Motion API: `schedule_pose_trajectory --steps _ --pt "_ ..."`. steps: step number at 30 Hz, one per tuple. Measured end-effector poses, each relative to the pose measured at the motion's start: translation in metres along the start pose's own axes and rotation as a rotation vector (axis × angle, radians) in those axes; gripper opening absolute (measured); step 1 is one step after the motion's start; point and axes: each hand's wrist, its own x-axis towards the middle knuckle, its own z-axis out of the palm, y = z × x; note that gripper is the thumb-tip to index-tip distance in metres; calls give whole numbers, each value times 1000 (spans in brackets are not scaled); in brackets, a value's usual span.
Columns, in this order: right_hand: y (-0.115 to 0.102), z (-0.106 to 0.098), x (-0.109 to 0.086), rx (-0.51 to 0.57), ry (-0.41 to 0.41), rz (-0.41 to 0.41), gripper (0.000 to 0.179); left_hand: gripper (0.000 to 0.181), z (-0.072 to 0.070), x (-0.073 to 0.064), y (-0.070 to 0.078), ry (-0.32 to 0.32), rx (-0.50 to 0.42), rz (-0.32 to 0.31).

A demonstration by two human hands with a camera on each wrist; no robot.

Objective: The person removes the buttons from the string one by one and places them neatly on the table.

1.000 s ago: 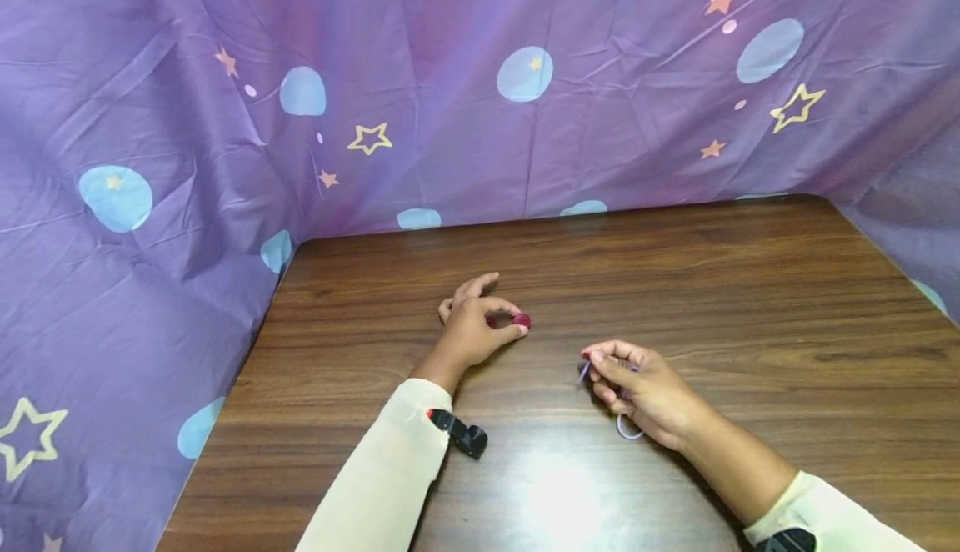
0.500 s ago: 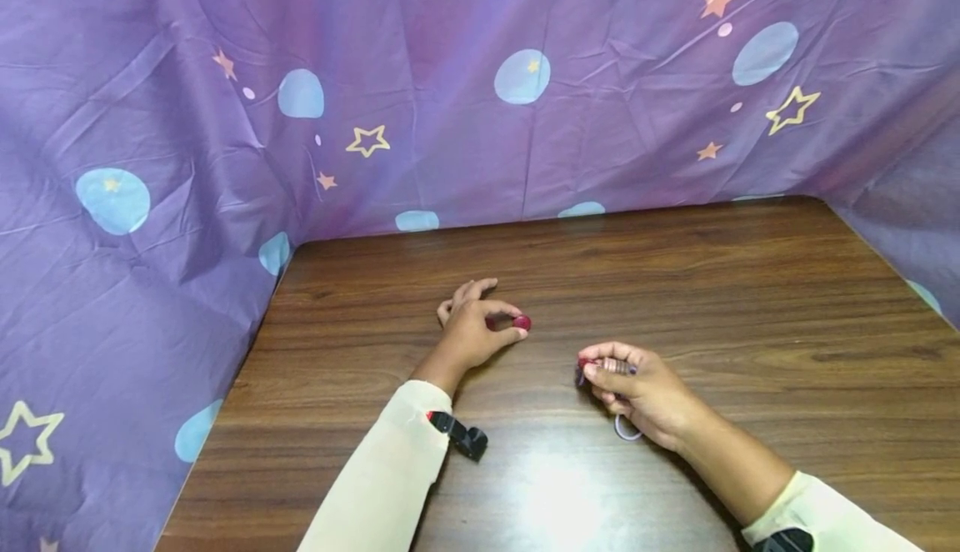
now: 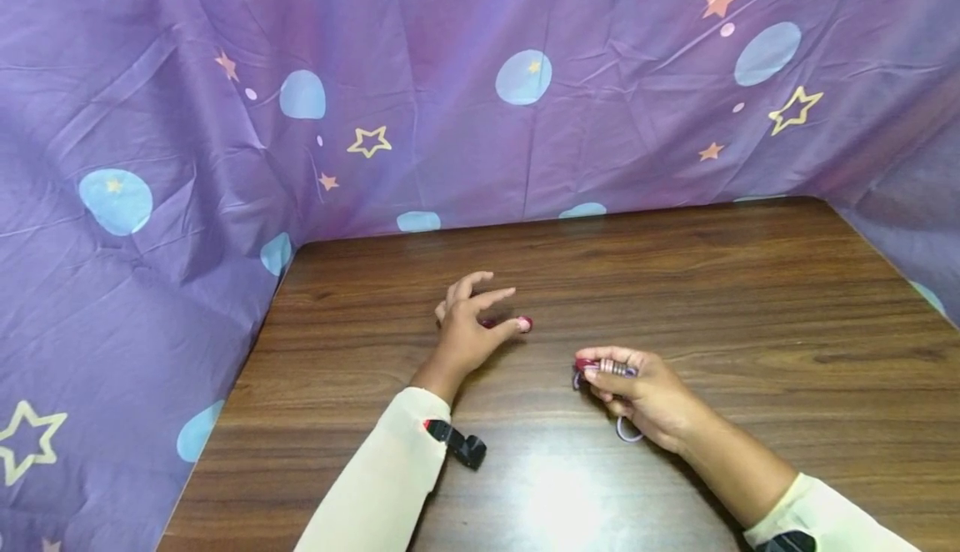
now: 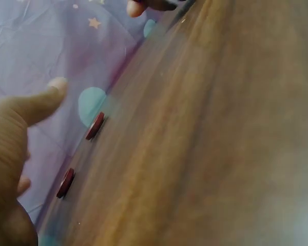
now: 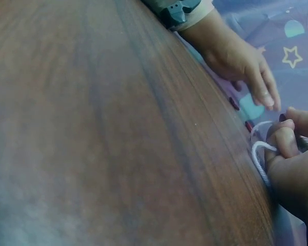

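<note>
My left hand (image 3: 463, 337) hovers low over the left middle of the table, its thumb and fingers spread apart and holding nothing. By its thumb tip is a red button-like disc (image 3: 528, 323). A second one lies further back under the hand; the left wrist view shows the nearer red disc (image 4: 65, 183) and the farther red disc (image 4: 95, 126) on the wood. To the right, my right hand (image 3: 651, 398) pinches another red disc (image 3: 582, 364) together with a thin lilac cord (image 3: 628, 432). A ridged row (image 3: 617, 367) of small pale pieces shows between its fingers; the cord loops out below.
The brown wooden table (image 3: 720, 302) extends around both hands, with a bright glare near its front. Behind and at the sides hangs a purple cloth (image 3: 435, 52) printed with stars and blue blobs. A black strap (image 3: 457, 442) circles the left sleeve.
My left thumb and index finger have parted from the red disc, which stays on the table. In my right hand, more of the red disc and ridged row has come into sight.
</note>
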Motion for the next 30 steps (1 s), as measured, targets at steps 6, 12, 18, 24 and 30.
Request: schedule_pose_trajectory --steps 6,12,18,24,30 --pt "-2 -1 -2 -18 -8 13 25 56 5 -11 15 98 -59 146" --pt "-3 0 -2 -22 2 26 23 57 13 -26 27 132 -86 253" --pt "0 1 -1 -16 9 10 21 53 19 -42 39 91 -145 217" --pt "0 0 -1 -25 -1 -12 19 53 21 -55 49 39 -204 100" --pt "0 -2 -2 29 -95 -74 28 66 24 -65 53 27 -252 43"
